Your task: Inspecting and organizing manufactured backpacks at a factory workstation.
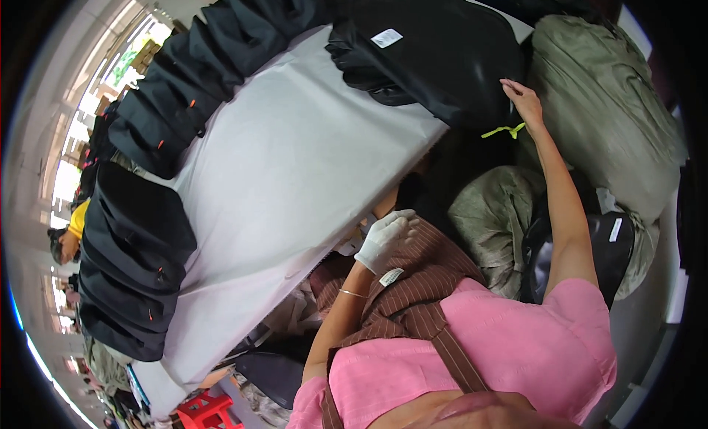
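Observation:
My right hand [522,98] reaches far out, fingers spread flat against a big black fabric bundle [435,53] lying on the table's far end. A yellow-green tie [504,130] hangs just below that hand. My left hand [383,239], in a white glove, is curled shut at the edge of the white-covered table [295,178]. It rests against my brown striped apron [420,289], and I see nothing held in it. A thin bangle sits on the left wrist. A small white tag [391,275] lies on the apron below the glove.
Stacks of folded dark garments [133,259] line the table's left side, with more of them [199,75] towards the top. Large olive sacks [605,112] and a grey-green sack [494,215] crowd the right. A red stool [206,413] stands lower left. A person in yellow [74,230] is at the far left.

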Tool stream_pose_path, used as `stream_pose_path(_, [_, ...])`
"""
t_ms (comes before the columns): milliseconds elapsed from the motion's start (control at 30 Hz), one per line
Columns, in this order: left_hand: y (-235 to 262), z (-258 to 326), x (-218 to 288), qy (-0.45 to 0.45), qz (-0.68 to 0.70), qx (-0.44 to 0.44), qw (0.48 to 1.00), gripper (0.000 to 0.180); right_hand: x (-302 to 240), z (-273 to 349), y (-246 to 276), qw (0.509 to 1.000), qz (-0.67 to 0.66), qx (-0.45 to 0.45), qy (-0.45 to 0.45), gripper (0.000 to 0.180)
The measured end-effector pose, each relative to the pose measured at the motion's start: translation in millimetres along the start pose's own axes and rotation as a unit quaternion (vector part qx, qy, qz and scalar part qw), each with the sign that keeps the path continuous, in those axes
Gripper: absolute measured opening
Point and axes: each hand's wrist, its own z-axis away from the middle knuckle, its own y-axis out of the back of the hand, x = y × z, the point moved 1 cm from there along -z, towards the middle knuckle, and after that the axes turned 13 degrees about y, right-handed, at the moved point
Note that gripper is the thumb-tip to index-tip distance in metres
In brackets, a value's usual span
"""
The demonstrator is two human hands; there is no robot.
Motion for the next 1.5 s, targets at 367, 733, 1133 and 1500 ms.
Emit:
stream_pose_path(367, [57, 12, 39, -0.072, 0.169, -0.003, 0.983, 0.071, -157, 85, -78, 0.966, -0.2, -0.159, 0.037, 0.011])
stream_pose_path(733, [97, 43, 70, -0.14, 0.264, 0.072, 0.951, 0.06, -181, 233, -115, 0.816, -0.238, -0.522, 0.072, 0.019])
stream_pose_path(1133, [226, 104, 6, -0.155, 0.135, 0.294, 0.933, 0.039, -165, 181, -132, 0.81, -0.238, -0.535, -0.02, 0.019])
stream_pose_path(1500, [226, 128, 35, -0.097, -0.053, 0.453, 0.885, 0.046, -59, 157, -188, 0.967, 0.044, -0.21, 0.135, 0.038])
